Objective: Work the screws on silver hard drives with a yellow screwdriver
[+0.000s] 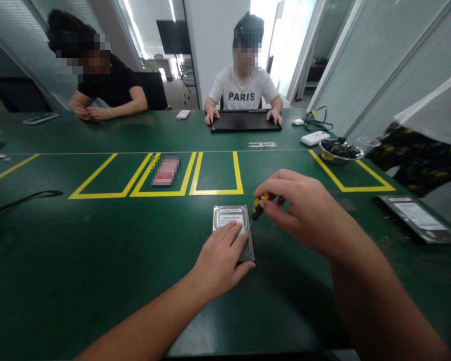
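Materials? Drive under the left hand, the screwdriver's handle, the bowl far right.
The hard drive looks like bare metal: dull silver casing, white paper-like label. The screwdriver handle seems plastic, yellow and black; its shaft is too thin to judge. The bowl is probably steel: shiny, reflective rim.

- My left hand (220, 260) lies flat over the near half of the hard drive (231, 218), so I can't see that part. The label print is too small to read.
- My right hand (300, 208) wraps most of the screwdriver (258, 206); I can't tell where its tip sits.
- The pink object (166, 171) is blurred.
- The dark contents of the metal bowl (334, 159) are too small to name.
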`<state>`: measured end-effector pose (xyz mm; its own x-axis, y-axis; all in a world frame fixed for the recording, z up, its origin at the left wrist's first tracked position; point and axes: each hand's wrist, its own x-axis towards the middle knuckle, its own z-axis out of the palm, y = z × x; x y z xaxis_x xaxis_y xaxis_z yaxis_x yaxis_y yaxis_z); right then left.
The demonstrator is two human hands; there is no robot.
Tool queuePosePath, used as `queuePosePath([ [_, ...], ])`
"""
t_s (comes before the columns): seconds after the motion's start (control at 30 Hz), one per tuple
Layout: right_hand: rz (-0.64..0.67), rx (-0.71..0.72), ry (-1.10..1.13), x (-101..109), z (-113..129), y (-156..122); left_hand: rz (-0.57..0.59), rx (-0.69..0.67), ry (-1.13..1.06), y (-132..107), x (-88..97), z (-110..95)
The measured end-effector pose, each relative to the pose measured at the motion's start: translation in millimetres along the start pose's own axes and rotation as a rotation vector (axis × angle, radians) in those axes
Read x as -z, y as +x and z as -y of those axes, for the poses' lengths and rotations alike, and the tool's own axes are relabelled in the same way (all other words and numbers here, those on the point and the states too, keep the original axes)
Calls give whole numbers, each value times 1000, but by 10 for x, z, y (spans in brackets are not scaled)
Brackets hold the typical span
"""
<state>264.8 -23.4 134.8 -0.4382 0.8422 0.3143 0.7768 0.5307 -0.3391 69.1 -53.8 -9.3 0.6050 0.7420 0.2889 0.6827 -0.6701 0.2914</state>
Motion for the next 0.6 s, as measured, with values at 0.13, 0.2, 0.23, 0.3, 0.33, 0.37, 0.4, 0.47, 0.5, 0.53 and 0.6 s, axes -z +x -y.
queuePosePath([
  [0.13, -6, 22, -29, -19, -3, 8, -12, -3, -10, -5, -10, 6],
  [0.2, -26, 26, -50, -26, -8, 11, -16, -3, -13, -6, -15, 9],
  [0.23, -41, 22, -60, -29, -11, 11, -15, -3, -13, -5, -17, 9],
  [0.3, -57, 11, -66, -34, -16, 9, -10, -4, -11, -2, -16, 9],
  [0.33, -57, 12, -60, -37, -20, 7, -6, -5, -10, 0, -14, 9],
  [0.37, -53, 17, -49, -41, -23, 6, -2, -5, -9, 2, -11, 7],
  [0.4, -49, 25, -34, -47, -26, 5, 0, -4, -7, 4, -8, 5],
  [0.47, -44, 35, 2, -59, -33, 5, 5, -1, -6, 8, -3, 2],
  [0.5, -48, 34, 18, -66, -36, 7, 6, 0, -7, 9, -1, 0],
  [0.53, -53, 29, 28, -70, -38, 9, 5, 0, -8, 10, -1, -1],
  [0.6, -63, 20, 31, -75, -42, 16, 2, -1, -10, 10, -3, -3],
])
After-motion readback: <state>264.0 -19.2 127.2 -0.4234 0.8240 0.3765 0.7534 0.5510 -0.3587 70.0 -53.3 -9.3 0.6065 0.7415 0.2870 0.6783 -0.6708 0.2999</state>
